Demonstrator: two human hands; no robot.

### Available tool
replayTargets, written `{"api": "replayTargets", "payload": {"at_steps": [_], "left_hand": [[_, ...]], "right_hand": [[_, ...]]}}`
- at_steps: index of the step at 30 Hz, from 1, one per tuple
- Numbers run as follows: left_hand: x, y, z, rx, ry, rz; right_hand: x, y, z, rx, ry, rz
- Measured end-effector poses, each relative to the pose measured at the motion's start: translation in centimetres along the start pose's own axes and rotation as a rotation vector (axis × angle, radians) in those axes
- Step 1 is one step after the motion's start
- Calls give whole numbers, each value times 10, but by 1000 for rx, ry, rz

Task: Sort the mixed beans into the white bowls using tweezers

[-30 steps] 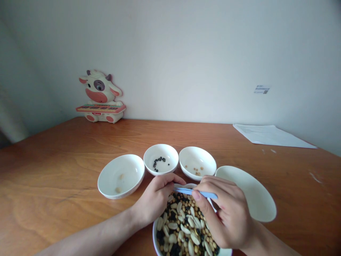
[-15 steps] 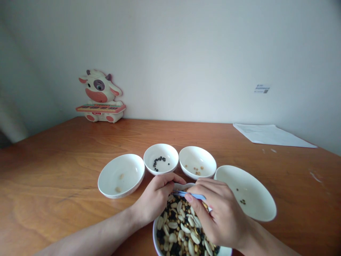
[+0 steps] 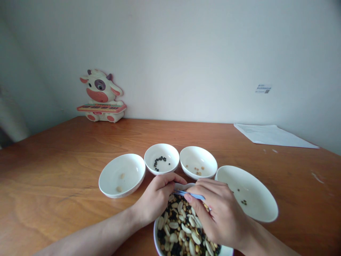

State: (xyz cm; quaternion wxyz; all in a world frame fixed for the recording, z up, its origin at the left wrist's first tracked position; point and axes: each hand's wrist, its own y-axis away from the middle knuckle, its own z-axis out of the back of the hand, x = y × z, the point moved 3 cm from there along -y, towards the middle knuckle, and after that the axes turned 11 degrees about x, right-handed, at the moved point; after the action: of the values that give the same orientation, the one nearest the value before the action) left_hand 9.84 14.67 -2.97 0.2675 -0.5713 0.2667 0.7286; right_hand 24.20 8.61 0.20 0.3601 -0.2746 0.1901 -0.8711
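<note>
1. My right hand (image 3: 222,213) pinches the blue tweezers (image 3: 196,196) between thumb and bent fingers, over the far part of the big bowl (image 3: 226,251).
2. My left hand (image 3: 160,197) is curled at that bowl's far-left rim, index finger reaching along it; I can't tell whether it pinches the rim or the tweezers' tips, which point its way.
3. The big bowl sits below both hands, at the bottom edge of my view, filled with a mix (image 3: 183,227) of pale peanuts, yellowish beans and black beans.
4. Beyond my hands, four white bowls stand in an arc. The left bowl (image 3: 108,177) has two pale pieces (image 3: 119,188) in it.
5. Next to it, the second bowl (image 3: 173,154) holds a curved line of black beans (image 3: 156,163).
6. The third bowl (image 3: 190,154) holds a few tan beans (image 3: 198,173).
7. The right bowl (image 3: 261,188), partly behind my right hand, holds a few small dark beans (image 3: 244,202).
8. Farther out on the wooden table (image 3: 53,170), I have a cow toy (image 3: 102,96) at back left and paper (image 3: 274,136) at back right.
9. Behind them is the pale wall (image 3: 186,60), with a small label (image 3: 263,89) on it.
</note>
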Motion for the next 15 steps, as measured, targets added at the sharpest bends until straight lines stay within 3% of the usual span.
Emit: {"api": "replayTargets", "payload": {"at_steps": [15], "left_hand": [[2,1,0,-14,0,6]], "right_hand": [[4,0,3,-9,19,36]]}}
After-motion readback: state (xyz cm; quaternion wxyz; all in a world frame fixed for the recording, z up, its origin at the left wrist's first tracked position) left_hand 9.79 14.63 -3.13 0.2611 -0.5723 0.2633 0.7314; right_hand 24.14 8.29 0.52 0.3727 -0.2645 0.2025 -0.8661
